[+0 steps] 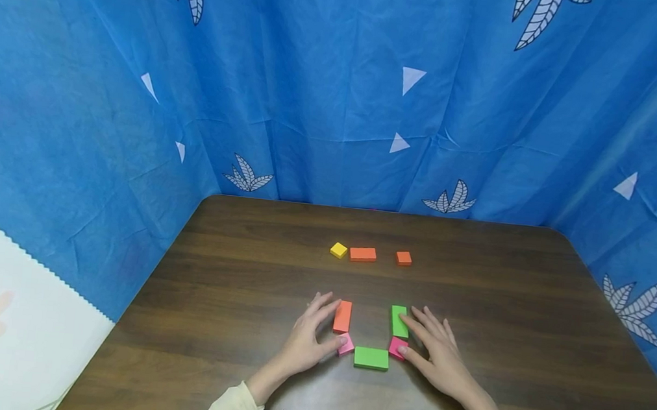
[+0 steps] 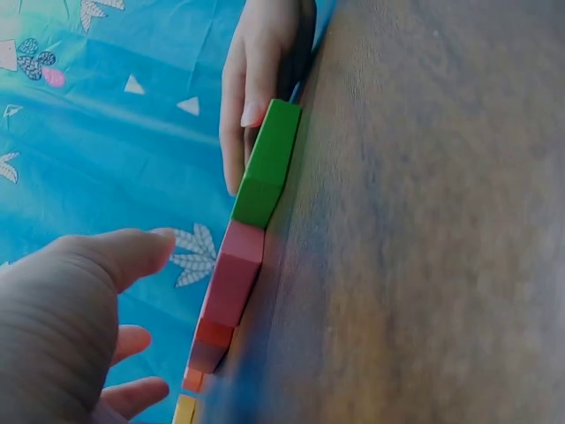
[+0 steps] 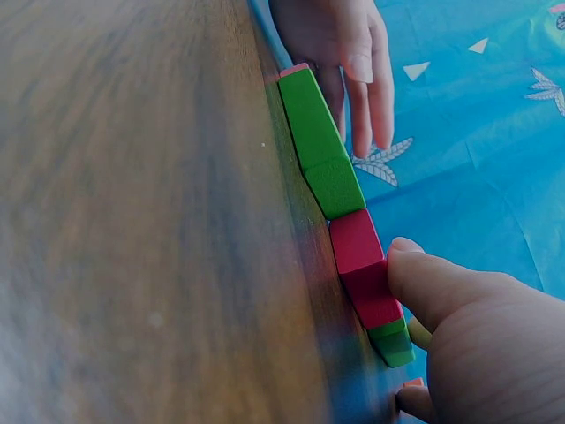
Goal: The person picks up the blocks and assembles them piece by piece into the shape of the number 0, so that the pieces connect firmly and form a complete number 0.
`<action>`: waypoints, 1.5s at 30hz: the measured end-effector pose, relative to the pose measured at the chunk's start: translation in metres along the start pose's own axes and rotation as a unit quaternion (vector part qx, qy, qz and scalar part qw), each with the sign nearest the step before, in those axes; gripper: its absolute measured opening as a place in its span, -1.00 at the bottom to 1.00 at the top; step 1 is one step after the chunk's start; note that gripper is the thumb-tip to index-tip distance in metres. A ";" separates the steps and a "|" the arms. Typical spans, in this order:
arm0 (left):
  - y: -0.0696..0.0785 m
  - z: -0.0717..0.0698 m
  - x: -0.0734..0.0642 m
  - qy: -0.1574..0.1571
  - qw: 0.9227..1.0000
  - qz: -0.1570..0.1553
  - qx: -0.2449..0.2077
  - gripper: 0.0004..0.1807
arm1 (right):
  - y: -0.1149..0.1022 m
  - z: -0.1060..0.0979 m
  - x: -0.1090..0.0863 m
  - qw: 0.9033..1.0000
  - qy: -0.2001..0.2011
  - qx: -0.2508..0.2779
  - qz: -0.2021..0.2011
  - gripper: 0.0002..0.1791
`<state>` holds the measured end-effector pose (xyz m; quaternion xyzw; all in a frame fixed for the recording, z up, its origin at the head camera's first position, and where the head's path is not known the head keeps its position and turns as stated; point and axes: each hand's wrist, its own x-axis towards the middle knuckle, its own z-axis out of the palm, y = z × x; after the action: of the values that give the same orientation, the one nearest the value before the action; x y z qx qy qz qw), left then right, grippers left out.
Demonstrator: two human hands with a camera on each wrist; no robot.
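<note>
Wooden blocks form a U on the table: an orange block (image 1: pixel 342 316) and pink block (image 1: pixel 346 344) on the left, a green block (image 1: pixel 371 358) along the near side, a dark pink block (image 1: pixel 398 348) and another green block (image 1: pixel 399 320) on the right. My left hand (image 1: pixel 303 341) is spread beside the left side; its thumb is apart from the pink block in the left wrist view. On the other side, my right hand (image 1: pixel 441 357) has its thumb (image 3: pixel 424 281) against the dark pink block, its fingers by the upright green one.
Farther back on the brown table (image 1: pixel 228 274) lie a yellow block (image 1: pixel 339 250), an orange block (image 1: pixel 362 254) and a smaller orange block (image 1: pixel 403 258). Blue patterned cloth (image 1: pixel 344 89) hangs behind and around the table. A white cloth (image 1: pixel 7 320) shows at the left.
</note>
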<state>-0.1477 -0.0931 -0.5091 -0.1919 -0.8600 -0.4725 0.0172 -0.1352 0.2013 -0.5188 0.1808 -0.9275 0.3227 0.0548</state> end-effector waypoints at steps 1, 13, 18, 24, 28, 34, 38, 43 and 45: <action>0.000 0.000 0.000 0.001 1.000 0.001 0.006 -0.27 | 0.000 0.000 0.000 1.000 0.000 0.000 0.000 -0.34; -0.007 0.003 -0.001 -0.003 0.998 0.029 0.051 -0.34 | 0.000 0.000 0.001 1.000 0.001 -0.005 0.001 -0.34; -0.008 0.004 -0.001 -0.005 0.997 0.027 0.072 -0.39 | 0.000 0.001 0.001 1.000 0.006 -0.007 -0.004 -0.34; -0.006 0.004 -0.002 -0.013 0.996 0.017 0.088 -0.42 | 0.000 0.000 0.001 1.000 -0.004 -0.003 0.004 -0.34; -0.007 0.004 -0.002 -0.016 0.996 0.014 0.091 -0.42 | 0.000 0.000 0.002 1.000 -0.005 0.000 0.006 -0.34; -0.008 0.004 -0.002 -0.019 0.995 0.012 0.095 -0.41 | 0.002 0.002 0.001 1.000 -0.002 0.006 0.002 -0.33; -0.008 0.005 -0.002 -0.015 0.995 0.012 0.095 -0.41 | 0.003 0.002 0.001 1.000 0.003 0.008 0.000 -0.33; -0.008 0.006 -0.002 -0.016 0.995 0.017 0.093 -0.40 | 0.002 0.000 0.001 1.000 -0.002 0.005 -0.001 -0.35; -0.007 0.006 -0.003 -0.017 0.996 0.018 0.092 -0.40 | 0.000 -0.004 0.002 1.000 -0.006 -0.007 -0.003 -0.35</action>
<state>-0.1470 -0.0923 -0.5192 -0.2126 -0.8963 -0.3880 0.0282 -0.1367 0.2035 -0.5154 0.1854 -0.9293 0.3151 0.0520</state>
